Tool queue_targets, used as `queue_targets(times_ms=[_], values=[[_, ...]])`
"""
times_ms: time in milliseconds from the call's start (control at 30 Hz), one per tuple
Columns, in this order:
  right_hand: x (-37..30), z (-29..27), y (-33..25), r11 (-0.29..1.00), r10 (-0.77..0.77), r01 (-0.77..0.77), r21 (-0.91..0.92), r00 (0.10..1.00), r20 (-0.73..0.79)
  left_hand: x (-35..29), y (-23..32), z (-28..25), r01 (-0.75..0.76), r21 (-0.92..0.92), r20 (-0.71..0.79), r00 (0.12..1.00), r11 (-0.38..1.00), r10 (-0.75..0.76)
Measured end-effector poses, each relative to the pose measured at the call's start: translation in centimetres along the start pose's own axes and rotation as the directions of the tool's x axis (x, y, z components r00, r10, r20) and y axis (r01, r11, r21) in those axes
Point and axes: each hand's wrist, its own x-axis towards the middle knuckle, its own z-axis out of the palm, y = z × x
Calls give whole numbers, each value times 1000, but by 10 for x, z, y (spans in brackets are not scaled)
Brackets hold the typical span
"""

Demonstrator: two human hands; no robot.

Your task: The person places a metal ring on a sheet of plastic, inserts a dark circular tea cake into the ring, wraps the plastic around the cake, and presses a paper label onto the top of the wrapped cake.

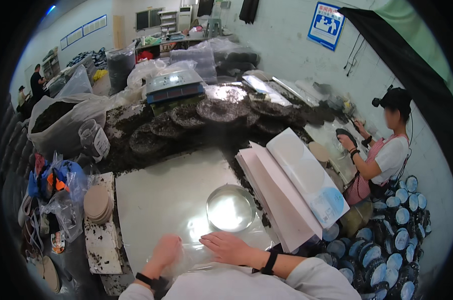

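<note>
Whitish sleeves [319, 278], whitish top [216, 286], two black wristbands [270, 263].

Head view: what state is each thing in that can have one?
Clear film: rumpled, between the hands.
Left hand: curled, blurred; grip unclear.
Right hand: fingers extended, palm down.
Shiny ring: lying flat.
Pinkish sheets: fanned apart.
Clear jar: tilted.
Whitish bag: open, dark material inside.
Brown discs: stacked.
Scale: reading not legible.

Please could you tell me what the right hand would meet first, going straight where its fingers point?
Likely the bare left hand, though the right hand might pass just beyond it; depth is unclear.
</note>
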Motion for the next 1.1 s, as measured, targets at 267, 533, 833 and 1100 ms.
queue_targets(times_ms=[267, 533, 833, 1100], values=[[7, 11, 33, 929, 370, -358, -91, 899, 236, 1, 64, -51, -212, 377, -231, 921, 902, 313], [6, -37, 57, 863, 492, -459, -208, 858, 149, -33, 37, -16, -179, 292, 41, 984, 939, 175], [44, -84, -20, 996, -86, 86, -5, 995, 47, 97, 10, -87, 54, 262, 138, 986, 964, -93], [72, 34, 7, 987, 94, -131, 98, 943, 318, -10, 80, -100, -199, 317, -154, 954, 927, 257]])
